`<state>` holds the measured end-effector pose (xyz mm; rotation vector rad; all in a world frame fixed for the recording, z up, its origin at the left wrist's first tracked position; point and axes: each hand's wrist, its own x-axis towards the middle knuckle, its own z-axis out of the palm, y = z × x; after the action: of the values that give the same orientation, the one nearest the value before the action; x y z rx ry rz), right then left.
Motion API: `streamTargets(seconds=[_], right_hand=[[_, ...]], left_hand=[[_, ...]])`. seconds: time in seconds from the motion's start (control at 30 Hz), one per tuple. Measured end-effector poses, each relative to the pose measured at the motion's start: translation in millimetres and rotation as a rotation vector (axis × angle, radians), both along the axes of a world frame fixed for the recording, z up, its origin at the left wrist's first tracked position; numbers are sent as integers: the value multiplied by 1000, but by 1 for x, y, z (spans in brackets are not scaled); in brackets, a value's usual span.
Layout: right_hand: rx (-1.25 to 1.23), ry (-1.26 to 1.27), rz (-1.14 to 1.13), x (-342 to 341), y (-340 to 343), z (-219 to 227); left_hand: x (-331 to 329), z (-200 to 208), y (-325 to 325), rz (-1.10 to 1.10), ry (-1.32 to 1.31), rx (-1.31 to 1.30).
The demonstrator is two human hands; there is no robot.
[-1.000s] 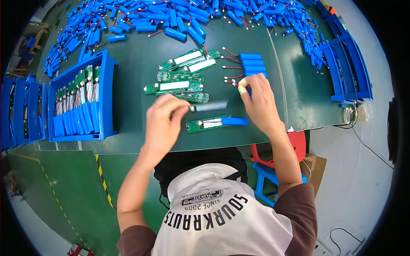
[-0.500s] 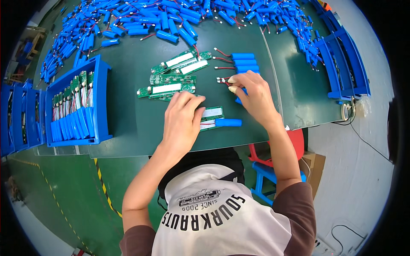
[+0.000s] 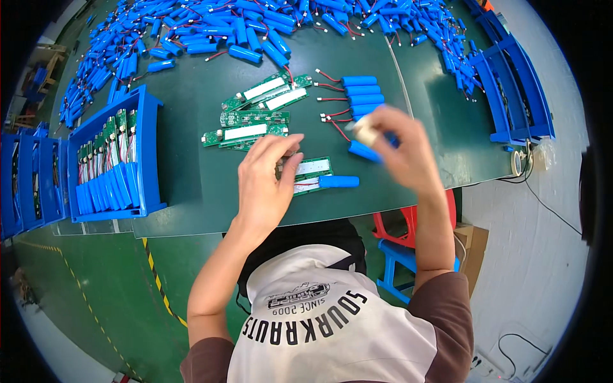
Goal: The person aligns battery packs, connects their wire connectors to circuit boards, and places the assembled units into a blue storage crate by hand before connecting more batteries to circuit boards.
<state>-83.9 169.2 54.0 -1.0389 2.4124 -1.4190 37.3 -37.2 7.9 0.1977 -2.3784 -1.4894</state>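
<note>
Cell [image 3: 365, 150] gripped in the right hand [image 3: 399, 150]; left hand [image 3: 267, 179] presses a board [image 3: 311, 173], grasping nothing. 4 cells [image 3: 362, 94] and several boards [image 3: 249, 121] wait.

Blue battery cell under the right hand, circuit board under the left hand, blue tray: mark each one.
Blue battery cell [image 3: 365, 152]: head view, middle of cylinder.
Circuit board [image 3: 314, 168]: head view, white strip.
Blue tray [image 3: 152, 150]: head view, right wall.

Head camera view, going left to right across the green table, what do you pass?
Blue tray of finished assemblies → loose green circuit boards → left hand on a board → right hand holding a blue battery cell → empty blue trays.
</note>
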Motion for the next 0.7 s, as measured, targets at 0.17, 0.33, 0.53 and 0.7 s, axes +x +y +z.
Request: streamTargets(seconds=[0.17,0.33,0.53,0.7], right_hand=[[137,-142,127,23,-21,-20],[57,-87,101,29,-33,-33],[81,2,33,31,-39,-42],[185,-28,162,26,-48,-39]], left_hand=[[-6,-6,9,-75,284,-153],[0,-11,9,-34,226,-231],[13,-3,1,122,-8,13],[41,-6,-15,153,67,-354]])
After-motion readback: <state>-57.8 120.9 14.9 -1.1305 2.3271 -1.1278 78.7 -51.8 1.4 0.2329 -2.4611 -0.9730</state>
